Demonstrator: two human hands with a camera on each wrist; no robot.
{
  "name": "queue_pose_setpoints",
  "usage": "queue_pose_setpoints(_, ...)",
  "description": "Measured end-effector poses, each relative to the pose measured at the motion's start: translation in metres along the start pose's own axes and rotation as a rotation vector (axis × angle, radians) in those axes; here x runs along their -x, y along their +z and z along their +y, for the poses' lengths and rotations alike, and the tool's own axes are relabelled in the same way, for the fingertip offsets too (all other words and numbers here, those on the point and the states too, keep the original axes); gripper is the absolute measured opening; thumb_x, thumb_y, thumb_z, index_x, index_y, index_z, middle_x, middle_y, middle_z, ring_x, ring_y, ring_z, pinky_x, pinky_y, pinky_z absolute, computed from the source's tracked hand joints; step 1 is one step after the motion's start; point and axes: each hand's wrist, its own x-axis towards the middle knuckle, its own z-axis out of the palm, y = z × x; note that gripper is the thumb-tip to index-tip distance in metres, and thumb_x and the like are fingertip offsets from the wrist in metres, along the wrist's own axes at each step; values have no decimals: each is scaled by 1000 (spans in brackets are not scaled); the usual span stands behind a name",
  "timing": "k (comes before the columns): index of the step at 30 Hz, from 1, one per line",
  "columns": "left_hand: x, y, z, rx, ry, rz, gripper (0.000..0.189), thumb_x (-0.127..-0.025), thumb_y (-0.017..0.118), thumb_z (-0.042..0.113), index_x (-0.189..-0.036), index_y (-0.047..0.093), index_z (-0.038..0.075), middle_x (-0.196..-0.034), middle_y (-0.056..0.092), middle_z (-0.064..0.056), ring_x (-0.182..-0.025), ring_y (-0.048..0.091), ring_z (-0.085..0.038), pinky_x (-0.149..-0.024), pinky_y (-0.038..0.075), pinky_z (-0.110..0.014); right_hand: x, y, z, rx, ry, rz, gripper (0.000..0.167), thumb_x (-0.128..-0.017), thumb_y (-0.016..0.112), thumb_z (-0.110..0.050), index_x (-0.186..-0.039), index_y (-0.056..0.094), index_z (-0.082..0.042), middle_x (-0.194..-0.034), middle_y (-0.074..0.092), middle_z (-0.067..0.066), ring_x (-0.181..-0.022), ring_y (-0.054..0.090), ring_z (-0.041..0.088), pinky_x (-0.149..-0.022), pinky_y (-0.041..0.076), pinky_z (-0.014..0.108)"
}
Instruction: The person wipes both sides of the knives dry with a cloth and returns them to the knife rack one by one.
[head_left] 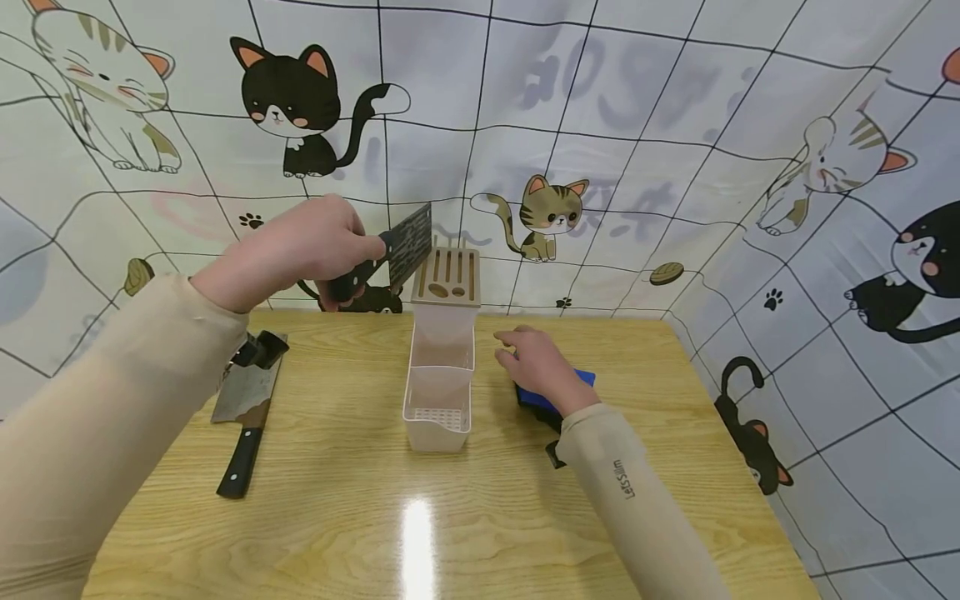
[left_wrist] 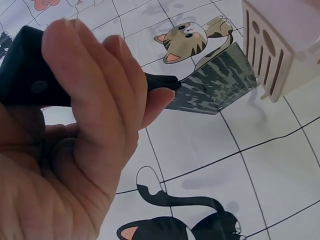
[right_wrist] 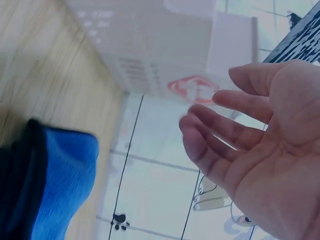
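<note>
Gripping a knife with a dark patterned blade (head_left: 410, 244) by its black handle, the person's left hand (head_left: 307, 246) has its fingers wrapped round it in the air, the blade beside the tan slotted top (head_left: 425, 289) of a pale holder (head_left: 437, 437). I can't tell whether blade and top touch. The knife sits in none of the slots, so I'd judge the work unfinished; whether it is coming out or going in, one moment doesn't tell me. The right hand (head_left: 536, 367) hovers at the holder's other side, fingers loosely bent, holding nothing.

Left of the holder, a cleaver (head_left: 243, 396) lies flat, handle towards the person; if it belongs to the same job, I'd count it as left to do. A blue-and-black item (head_left: 585, 379) rests partly hidden under the right arm.

All this stands on a wood-grain table (head_left: 337, 517), a bright glare streaking its front. Behind and to the right hangs a white sheet (head_left: 450, 100), lined in wavy squares and printed with cartoon cats, creased at the corner.
</note>
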Motion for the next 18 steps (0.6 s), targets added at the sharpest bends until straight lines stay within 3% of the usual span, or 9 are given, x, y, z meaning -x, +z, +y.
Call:
queue_pose_setpoints(3,-1,-5,4,4,-10,-6,42,-104,44,22,-92,70,-9,-66,70,-9,-51,70,-20,-62,61,-34,-1,-1,-7,-78,-15,-23,43,-108,54,-22,-145,57,0,-131,65,20,-104,68,31,-90,56,45)
queue_pose_setpoints(13,-7,-18,11,12,-29,-26,39,-102,46,20,-86,68,-8,-62,69,-8,-47,68,-18,-56,59,-32,-4,14,-14,-211,41,-85,53,-107,56,-27,-149,49,5,-130,67,20,-117,66,36,-98,54,48)
queue_pose_setpoints(18,-10,-19,9,11,-38,-43,39,-102,46,20,-86,68,-8,-63,68,-8,-47,68,-18,-56,59,-32,-5,25,-18,-241,58,-107,59,-106,59,-29,-151,45,6,-129,68,20,-116,67,34,-97,55,47)
